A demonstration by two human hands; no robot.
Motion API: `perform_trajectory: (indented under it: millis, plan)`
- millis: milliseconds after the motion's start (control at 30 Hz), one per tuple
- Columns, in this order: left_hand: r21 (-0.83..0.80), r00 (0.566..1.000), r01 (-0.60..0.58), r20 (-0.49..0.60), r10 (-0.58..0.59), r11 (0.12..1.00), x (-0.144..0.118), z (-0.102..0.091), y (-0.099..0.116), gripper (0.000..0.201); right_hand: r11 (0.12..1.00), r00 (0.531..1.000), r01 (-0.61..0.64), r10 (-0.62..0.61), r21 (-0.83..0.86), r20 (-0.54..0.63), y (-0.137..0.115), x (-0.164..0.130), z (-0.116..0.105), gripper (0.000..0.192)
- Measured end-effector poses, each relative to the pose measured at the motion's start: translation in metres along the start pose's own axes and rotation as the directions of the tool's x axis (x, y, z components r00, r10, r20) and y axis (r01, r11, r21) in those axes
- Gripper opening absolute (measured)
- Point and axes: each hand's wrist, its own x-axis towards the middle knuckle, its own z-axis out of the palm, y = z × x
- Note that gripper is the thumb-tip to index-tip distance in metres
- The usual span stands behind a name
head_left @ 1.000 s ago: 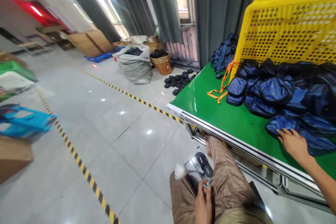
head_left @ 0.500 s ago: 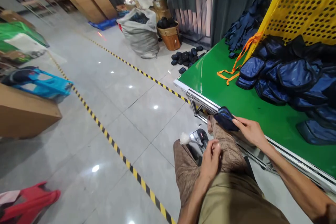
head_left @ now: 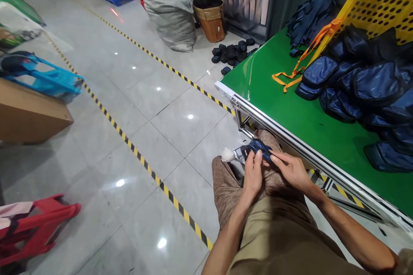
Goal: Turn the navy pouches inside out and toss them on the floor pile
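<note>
1. The person sits with both hands over the lap, beside the green bench (head_left: 290, 116).
2. The left hand (head_left: 252, 175) and the right hand (head_left: 290, 171) meet on one small navy pouch (head_left: 260, 147), which sits above the knee, just below the bench edge.
3. Left grip: fingers closed on the near left side of the pouch. Right grip: fingertips pinched on its right end.
4. A pile of pouches (head_left: 364, 90) like it lies on the bench, well apart from the hands, against a tipped yellow crate (head_left: 380, 4).
5. An orange strap (head_left: 290, 75) trails from the pile across the bench.
6. Just left of the pouch, by the knee, a white tuft (head_left: 227, 154) sits on a metal part.
7. On the floor: a yellow-black tape line (head_left: 145, 165), a grey sack (head_left: 172, 8), a wicker basket (head_left: 211, 23) and loose dark pieces (head_left: 230, 51) near it.
8. Far left: a cardboard box (head_left: 29, 114), a blue stool (head_left: 41, 75), a red stool (head_left: 38, 227).
</note>
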Motion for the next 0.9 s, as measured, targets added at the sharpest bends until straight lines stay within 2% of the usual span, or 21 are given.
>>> perform_trajectory:
  millis: [67,133,267,333,433,500,567,633,700,800,900]
  plan:
    - [0.052,0.999,-0.036,0.019,0.035,0.998,-0.002,0.002,0.002,0.057,0.999,0.999,-0.039,0.039,0.021,-0.020,0.002,0.001,0.003,0.047]
    - [0.058,0.997,-0.056,0.051,0.053,0.997,-0.005,0.003,0.004,0.054,0.999,1.000,-0.027,0.028,0.033,-0.008,-0.003,0.003,0.003,0.046]
    - [0.024,0.990,-0.033,0.141,0.029,0.999,-0.009,0.000,0.003,0.051,0.996,0.998,0.007,-0.012,0.083,0.056,-0.020,0.007,0.001,0.048]
    - [0.023,0.987,-0.024,0.157,0.020,0.999,-0.013,-0.003,0.002,0.051,0.997,0.998,-0.006,0.002,0.078,0.058,-0.019,0.012,-0.002,0.049]
    - [0.054,0.980,0.001,0.197,-0.011,0.999,-0.024,-0.007,0.002,0.050,0.995,0.992,-0.094,0.097,0.041,-0.076,0.000,0.030,-0.011,0.057]
    - [0.125,0.967,-0.023,0.254,-0.010,0.992,-0.033,-0.011,0.002,0.050,0.982,0.959,-0.187,0.190,0.030,-0.211,0.017,0.044,-0.021,0.067]
    - [0.173,0.958,-0.056,0.285,0.004,0.983,-0.038,-0.015,0.001,0.051,0.977,0.934,-0.215,0.206,0.002,-0.290,0.026,0.053,-0.031,0.071]
    - [0.167,0.971,-0.056,0.237,0.015,0.984,-0.039,-0.019,0.000,0.053,0.984,0.940,-0.164,0.135,-0.071,-0.312,0.022,0.052,-0.035,0.068]
    - [0.120,0.993,-0.025,0.115,0.011,0.992,-0.036,-0.021,0.003,0.053,0.983,0.946,-0.083,0.026,-0.165,-0.322,0.004,0.043,-0.029,0.063]
    - [-0.007,0.994,0.011,-0.108,-0.011,1.000,-0.036,-0.020,0.014,0.045,0.955,0.941,0.083,-0.169,-0.283,-0.295,-0.029,0.021,-0.007,0.057]
    - [-0.156,0.977,0.006,-0.211,-0.039,0.988,-0.048,-0.017,0.031,0.044,0.900,0.916,0.281,-0.355,-0.332,-0.188,-0.053,0.000,0.019,0.049]
